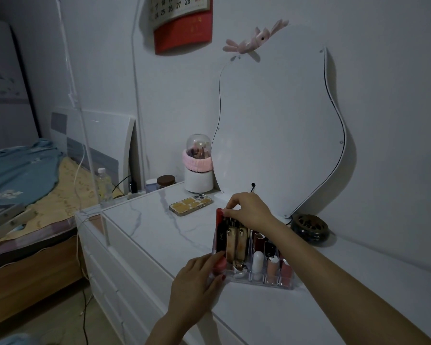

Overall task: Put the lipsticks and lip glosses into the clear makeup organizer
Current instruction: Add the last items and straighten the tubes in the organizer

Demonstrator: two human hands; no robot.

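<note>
A clear makeup organizer point(281, 282) stands on the white marble-look dresser top point(159, 227). Several tubes fill its slots: two gold-cased ones point(235, 242), a white stick point(258, 261) and pink glosses point(273, 267) at the front. My right hand point(249, 210) pinches the top of a tall red-and-black lipstick point(219, 230) at the organizer's back left corner. My left hand point(197, 282) presses against the organizer's left side, its fingertips on the lower part of that same lipstick and a pink cap.
A phone point(191, 204) lies face down behind the organizer. A brush holder with a pink band point(198, 170), a wavy mirror point(279, 125) and a dark round dish point(309, 228) stand along the wall. A bed point(23, 195) is at left.
</note>
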